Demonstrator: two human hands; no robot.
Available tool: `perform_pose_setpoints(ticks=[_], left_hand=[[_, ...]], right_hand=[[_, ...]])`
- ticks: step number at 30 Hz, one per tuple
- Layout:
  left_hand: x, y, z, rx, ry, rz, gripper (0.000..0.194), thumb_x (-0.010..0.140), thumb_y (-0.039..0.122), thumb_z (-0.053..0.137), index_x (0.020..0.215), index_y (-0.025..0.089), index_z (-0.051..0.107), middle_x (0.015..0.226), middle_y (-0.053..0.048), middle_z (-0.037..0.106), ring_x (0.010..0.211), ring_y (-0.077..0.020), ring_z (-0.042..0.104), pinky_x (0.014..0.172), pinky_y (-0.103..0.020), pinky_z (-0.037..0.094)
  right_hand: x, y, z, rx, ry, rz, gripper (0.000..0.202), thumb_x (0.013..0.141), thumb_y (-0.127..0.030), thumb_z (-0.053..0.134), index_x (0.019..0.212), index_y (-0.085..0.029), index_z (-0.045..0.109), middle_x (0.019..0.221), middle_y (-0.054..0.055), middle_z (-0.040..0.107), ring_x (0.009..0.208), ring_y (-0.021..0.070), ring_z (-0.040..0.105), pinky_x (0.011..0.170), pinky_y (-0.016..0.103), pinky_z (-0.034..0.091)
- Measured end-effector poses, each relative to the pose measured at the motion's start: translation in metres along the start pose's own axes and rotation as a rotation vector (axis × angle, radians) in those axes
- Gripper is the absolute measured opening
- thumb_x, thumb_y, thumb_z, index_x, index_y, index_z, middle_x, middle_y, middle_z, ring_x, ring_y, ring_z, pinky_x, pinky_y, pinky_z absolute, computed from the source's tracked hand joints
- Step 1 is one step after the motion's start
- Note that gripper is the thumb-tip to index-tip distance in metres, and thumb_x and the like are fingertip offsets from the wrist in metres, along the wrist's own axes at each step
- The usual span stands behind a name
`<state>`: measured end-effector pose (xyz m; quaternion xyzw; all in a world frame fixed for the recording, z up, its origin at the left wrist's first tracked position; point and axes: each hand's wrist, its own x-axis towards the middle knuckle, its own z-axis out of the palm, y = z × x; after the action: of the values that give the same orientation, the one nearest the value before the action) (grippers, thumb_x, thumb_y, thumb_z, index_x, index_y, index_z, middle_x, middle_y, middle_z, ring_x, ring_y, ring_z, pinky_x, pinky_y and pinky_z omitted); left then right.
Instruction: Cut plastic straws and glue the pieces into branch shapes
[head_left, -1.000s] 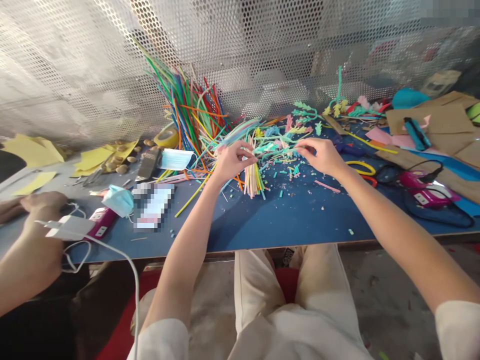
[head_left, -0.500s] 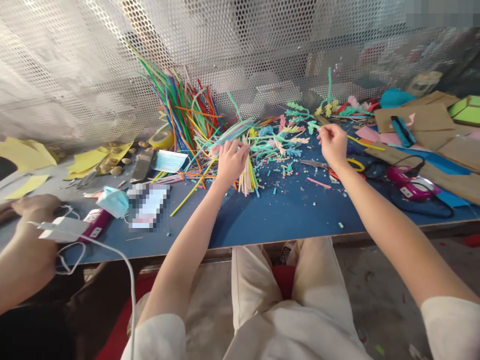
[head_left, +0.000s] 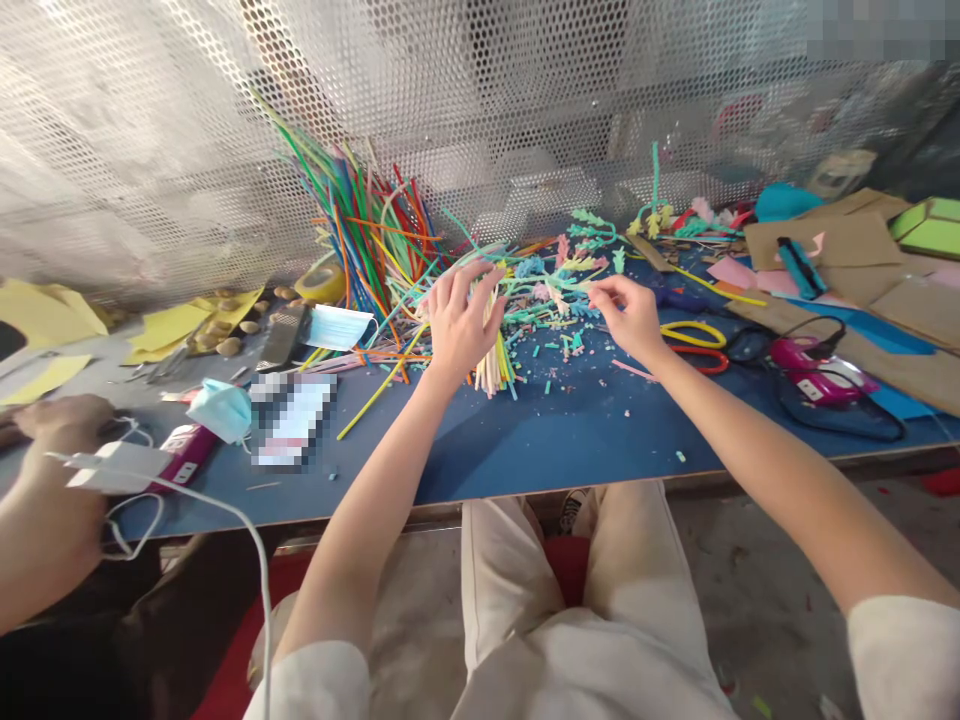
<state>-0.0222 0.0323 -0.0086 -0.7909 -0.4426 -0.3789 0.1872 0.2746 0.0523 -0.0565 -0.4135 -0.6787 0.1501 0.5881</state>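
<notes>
My left hand [head_left: 466,318] lies over the pile of pipe cleaners with its fingers spread, next to a bundle of pale yellow and cream pipe cleaners [head_left: 491,368]. To its right, my right hand [head_left: 631,318] has thumb and forefinger pinched at the edge of the shaped pastel pieces, seemingly on a peach pipe cleaner [head_left: 579,286]; the fingertips partly hide it. Between the hands are several fringed pieces in pink, yellow, blue and mint. A mint fringed piece [head_left: 619,261] rests just beyond my right hand. Scissors with yellow and red handles [head_left: 697,358] lie beside my right wrist.
Long coloured pipe cleaners [head_left: 367,230] lean on the perforated metal screen [head_left: 525,120]. At left are a face mask [head_left: 339,328], a phone [head_left: 294,420], a white charger [head_left: 120,466] and another person's arm [head_left: 56,500]. Cardboard [head_left: 825,240] and a magenta device [head_left: 817,375] sit at right.
My right hand has moved left and slightly down, away from the mint piece, toward the pastel pieces. My left hand's fingers have spread and lifted a little.
</notes>
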Motion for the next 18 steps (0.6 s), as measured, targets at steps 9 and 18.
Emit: perform_pose_setpoints(ticks=[9,18], left_hand=[[0.005,0.003,-0.005,-0.025,-0.206,0.193,0.039,0.114,0.041,0.044,0.119,0.027,0.080,0.096,-0.008,0.079,0.099,-0.0253,0.071,0.090,-0.040,0.050],[-0.021,0.003,-0.002,-0.066,-0.215,0.187,0.030,0.112,0.042,0.053,0.121,0.034,0.081,0.103,-0.003,0.085,0.090,-0.0224,0.071,0.082,-0.040,0.047]], right_hand=[[-0.013,-0.036,0.007,0.076,-0.212,-0.020,0.039,0.099,-0.062,0.069,0.089,-0.025,0.080,0.079,0.003,0.080,0.075,0.0214,0.073,0.076,0.037,0.058],[-0.011,-0.029,0.004,0.043,-0.420,-0.010,0.043,0.097,-0.063,0.068,0.087,-0.024,0.081,0.077,0.003,0.079,0.066,0.0193,0.069,0.068,0.034,0.054]])
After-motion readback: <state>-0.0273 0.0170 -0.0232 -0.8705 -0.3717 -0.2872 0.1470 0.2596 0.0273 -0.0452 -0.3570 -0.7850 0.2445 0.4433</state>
